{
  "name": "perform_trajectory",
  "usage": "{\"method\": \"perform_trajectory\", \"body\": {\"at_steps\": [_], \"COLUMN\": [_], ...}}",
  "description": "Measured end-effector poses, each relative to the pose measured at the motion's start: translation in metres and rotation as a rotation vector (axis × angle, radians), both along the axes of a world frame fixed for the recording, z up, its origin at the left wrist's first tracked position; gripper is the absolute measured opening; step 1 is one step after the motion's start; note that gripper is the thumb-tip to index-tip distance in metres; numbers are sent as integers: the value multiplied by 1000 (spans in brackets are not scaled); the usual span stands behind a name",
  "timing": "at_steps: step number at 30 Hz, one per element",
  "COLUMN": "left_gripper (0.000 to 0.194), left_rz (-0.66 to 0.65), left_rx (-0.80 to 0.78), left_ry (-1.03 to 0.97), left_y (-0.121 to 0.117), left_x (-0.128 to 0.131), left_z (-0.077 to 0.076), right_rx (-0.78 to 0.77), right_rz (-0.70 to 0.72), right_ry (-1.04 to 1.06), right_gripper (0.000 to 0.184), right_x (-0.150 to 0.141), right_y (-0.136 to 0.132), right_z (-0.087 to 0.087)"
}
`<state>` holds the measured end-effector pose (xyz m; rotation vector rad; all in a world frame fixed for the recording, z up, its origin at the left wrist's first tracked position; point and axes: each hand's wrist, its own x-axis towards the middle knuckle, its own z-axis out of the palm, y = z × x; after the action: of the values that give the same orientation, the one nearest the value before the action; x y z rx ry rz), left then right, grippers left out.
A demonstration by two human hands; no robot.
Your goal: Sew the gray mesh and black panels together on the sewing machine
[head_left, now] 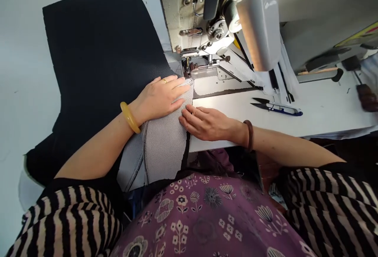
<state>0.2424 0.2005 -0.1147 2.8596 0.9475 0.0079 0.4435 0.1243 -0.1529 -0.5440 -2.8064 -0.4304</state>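
Where grey fabric (167,142) meets the presser foot (186,67), it is pressed flat, presumably for alignment, by the unclenched left hand (161,96); at its edge, pinching by the right hand (206,123) cannot be told.

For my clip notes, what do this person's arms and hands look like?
The striped sleeves are black and beige, ending in plain black. The ungloved left hand has a gold-coloured ring and thick yellow bangle; the ungloved right hand, a brown bracelet.
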Motion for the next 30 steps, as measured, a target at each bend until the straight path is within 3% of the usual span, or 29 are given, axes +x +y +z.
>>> {"method": "perform_trajectory", "body": {"at_steps": [12,18,24,30], "left_gripper": [40,41,41,41], "left_rz": [71,73,73,38], "left_rx": [4,-48,-32,-10], "left_ry": [-48,-52,-57,-33], "left_y": [22,26,29,30], "left_x": [8,8,10,11], "left_z": [-8,-7,-6,-3], "right_rx": [-91,0,-184,-100], "right_rz": [-72,-59,-100,-86], "right_ry": [55,119,52,13], "right_gripper": [32,30,36,34], "right_x": [13,14,15,14], "right_y": [21,24,27,28], "right_z": [-5,-6,-7,-6]}}
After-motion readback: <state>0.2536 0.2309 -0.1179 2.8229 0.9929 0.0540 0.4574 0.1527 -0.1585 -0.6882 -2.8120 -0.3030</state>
